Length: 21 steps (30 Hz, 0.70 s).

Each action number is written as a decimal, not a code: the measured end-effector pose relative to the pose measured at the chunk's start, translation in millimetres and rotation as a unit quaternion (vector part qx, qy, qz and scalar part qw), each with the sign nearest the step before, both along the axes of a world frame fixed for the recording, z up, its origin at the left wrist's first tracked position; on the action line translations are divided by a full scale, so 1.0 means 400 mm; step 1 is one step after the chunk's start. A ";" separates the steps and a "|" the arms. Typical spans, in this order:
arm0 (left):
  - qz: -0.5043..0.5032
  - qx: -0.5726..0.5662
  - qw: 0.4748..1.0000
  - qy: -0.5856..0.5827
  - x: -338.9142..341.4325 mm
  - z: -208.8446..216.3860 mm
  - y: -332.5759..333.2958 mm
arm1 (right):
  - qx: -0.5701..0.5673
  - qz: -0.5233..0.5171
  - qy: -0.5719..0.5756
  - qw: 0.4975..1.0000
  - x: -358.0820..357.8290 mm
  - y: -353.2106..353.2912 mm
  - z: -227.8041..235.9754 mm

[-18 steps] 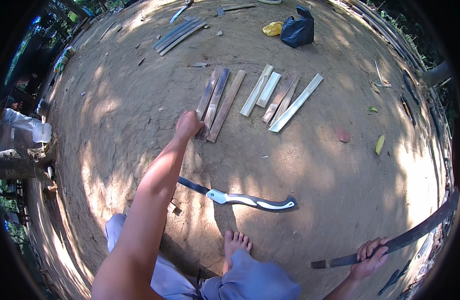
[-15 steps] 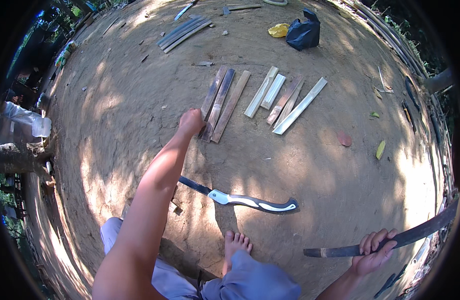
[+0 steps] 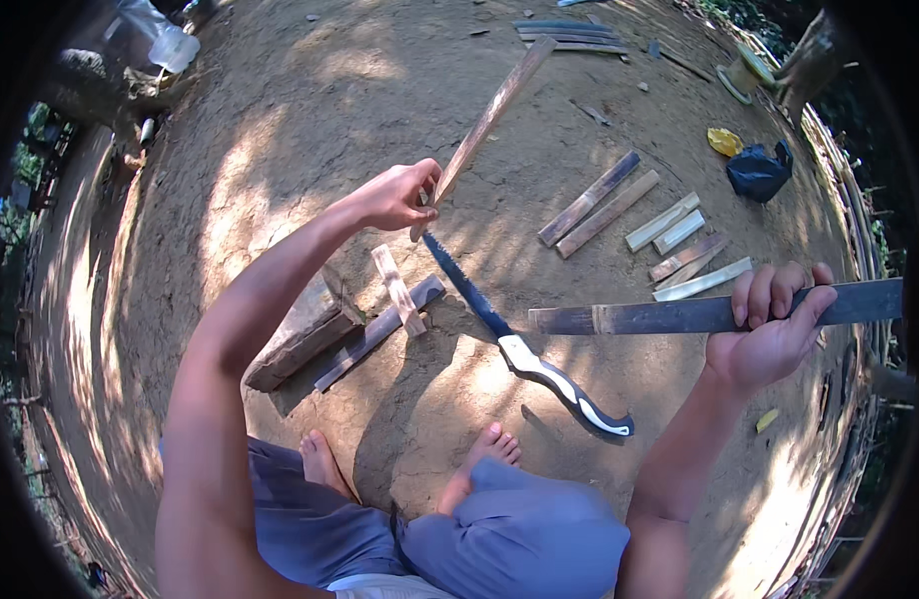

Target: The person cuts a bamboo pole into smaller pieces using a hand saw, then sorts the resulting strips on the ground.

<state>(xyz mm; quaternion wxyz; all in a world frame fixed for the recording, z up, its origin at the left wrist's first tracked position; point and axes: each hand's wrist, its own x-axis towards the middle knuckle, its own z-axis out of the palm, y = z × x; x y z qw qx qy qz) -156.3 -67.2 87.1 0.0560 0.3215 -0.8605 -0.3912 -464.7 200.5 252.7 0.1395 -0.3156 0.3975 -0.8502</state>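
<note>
My left hand is closed on the lower end of a brown bamboo strip, which slants up and to the right above the ground. At the right, my right hand is wrapped round a longer, dark bamboo strip, held nearly level with its cut end pointing left. Between the hands a pruning saw with a black blade and a white-and-black handle lies on the dirt. Two brown bamboo strips lie side by side beyond it, and several shorter pieces lie to their right.
Near my left forearm is a wooden block, beside a dark strip with a short pale piece across it. More dark strips lie farther off. A black plastic bag and a yellow bag sit at the far right.
My left hand has picked up one strip from the row of three and drawn it closer. My right hand has raised the long dark strip. The view has turned left.
</note>
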 end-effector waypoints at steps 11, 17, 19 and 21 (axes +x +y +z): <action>0.237 -0.035 0.969 0.063 0.771 0.229 0.294 | 0.045 0.324 0.008 0.945 0.600 -0.443 0.117; 0.342 -0.163 0.925 0.033 0.983 0.164 0.393 | 0.316 0.368 0.224 0.845 0.560 -0.435 -0.027; 0.402 -0.208 0.887 0.093 1.023 0.131 0.382 | 0.366 0.361 0.337 0.789 0.507 -0.376 -0.053; 0.429 -0.256 0.855 0.137 0.990 0.090 0.339 | 0.406 0.339 0.469 0.707 0.422 -0.315 -0.061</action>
